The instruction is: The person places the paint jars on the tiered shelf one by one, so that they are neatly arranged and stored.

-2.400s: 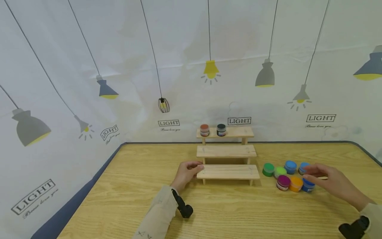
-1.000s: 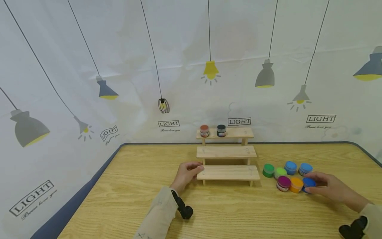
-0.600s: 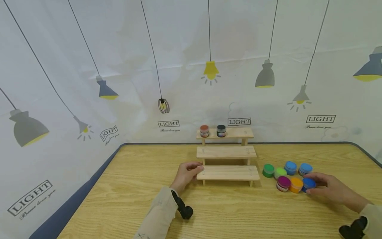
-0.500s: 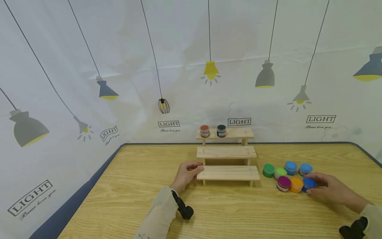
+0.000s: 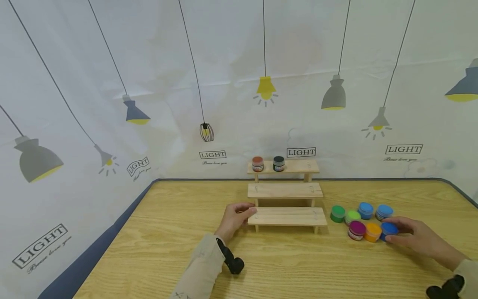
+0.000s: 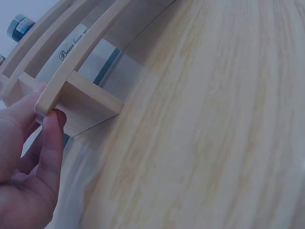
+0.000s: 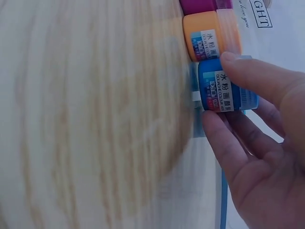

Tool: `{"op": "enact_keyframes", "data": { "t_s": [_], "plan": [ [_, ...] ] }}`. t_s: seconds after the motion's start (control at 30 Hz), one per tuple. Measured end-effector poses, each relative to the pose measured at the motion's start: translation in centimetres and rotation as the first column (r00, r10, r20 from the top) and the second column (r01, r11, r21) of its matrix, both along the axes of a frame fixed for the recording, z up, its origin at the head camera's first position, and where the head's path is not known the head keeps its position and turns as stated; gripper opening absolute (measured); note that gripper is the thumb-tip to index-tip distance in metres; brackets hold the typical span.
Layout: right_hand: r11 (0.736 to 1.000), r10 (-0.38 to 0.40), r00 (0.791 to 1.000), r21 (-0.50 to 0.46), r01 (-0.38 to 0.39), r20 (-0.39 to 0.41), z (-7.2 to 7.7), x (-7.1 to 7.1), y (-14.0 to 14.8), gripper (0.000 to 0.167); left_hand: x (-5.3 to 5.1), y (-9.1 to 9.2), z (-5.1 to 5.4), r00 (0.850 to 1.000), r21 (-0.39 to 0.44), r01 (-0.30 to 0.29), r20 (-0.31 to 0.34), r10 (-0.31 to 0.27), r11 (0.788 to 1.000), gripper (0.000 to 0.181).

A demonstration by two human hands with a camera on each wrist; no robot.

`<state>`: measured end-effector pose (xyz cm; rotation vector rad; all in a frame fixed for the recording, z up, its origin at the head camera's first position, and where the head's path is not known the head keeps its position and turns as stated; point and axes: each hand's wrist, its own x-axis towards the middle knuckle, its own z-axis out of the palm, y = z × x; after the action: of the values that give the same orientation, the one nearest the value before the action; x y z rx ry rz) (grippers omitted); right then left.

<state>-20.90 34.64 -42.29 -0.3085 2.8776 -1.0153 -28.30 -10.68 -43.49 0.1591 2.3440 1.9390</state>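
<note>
My left hand (image 5: 235, 219) pinches the left end of the lowest step of a three-tier wooden display stand (image 5: 285, 216); the left wrist view has the thumb and fingers (image 6: 50, 157) around that board end. At the right, my right hand (image 5: 416, 235) holds a dark blue gouache paint jar (image 7: 221, 88) between thumb and fingers, and the jar still stands among the others. An orange jar (image 7: 209, 36) sits directly beside it, then a purple jar (image 5: 357, 230). Behind these are a green jar (image 5: 337, 214), a light green jar (image 5: 352, 217) and two lighter blue jars (image 5: 365, 210).
On the stand's top step, a red-orange jar (image 5: 257, 164) and a black jar (image 5: 278, 163) stand side by side at the left. The wooden table (image 5: 168, 232) meets a white lamp-printed backdrop (image 5: 231, 104) just behind the stand.
From above the back-right jars, my right hand has come down to the dark blue jar and taken hold of it. My left hand has kept its grip on the stand.
</note>
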Motion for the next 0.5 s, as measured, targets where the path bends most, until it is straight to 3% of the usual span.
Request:
{"op": "enact_keyframes", "data": {
  "t_s": [0.2, 0.43, 0.5],
  "plan": [
    [0.999, -0.044, 0.999, -0.007, 0.044, -0.019, 0.8, 0.5, -0.3, 0.054, 0.1, 0.0, 0.1, 1.000, 0.007, 0.008, -0.001, -0.008, 1.000, 0.027],
    [0.997, -0.076, 0.997, -0.021, 0.076, -0.013, 1.7, 0.6, -0.5, 0.060, 1.9, 0.3, 2.5, 1.000, -0.001, 0.018, 0.004, -0.018, 1.000, 0.027],
    [0.996, -0.084, 0.996, -0.016, 0.083, -0.021, 1.9, 0.6, -0.5, 0.061, 1.9, 0.3, 2.6, 1.000, -0.009, 0.013, 0.003, -0.013, 1.000, 0.027]
  ]
}}
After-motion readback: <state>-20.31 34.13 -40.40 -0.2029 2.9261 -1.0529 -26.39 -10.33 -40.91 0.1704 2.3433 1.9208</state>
